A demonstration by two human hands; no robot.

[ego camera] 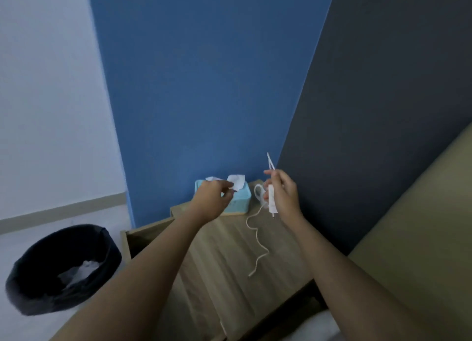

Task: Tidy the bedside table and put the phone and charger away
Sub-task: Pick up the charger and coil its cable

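My right hand (283, 195) grips a white charger plug (271, 197) upright, above the back right of the wooden bedside table (229, 259). A short stiff piece of the white cable (258, 241) sticks up above my fingers. The rest of it loops beside the plug and trails down across the tabletop, with its free end lying loose. My left hand (210, 200) is in front of the light blue tissue box (238, 204), fingers pinched at the white tissue (236, 181) poking out; I cannot tell whether they hold anything. No phone is in view.
A black waste bin (63, 269) with crumpled white paper inside stands on the floor at the left. An open wooden drawer (143, 234) juts out at the table's left side. A tan padded bed edge (413, 225) borders the right. A blue wall is behind.
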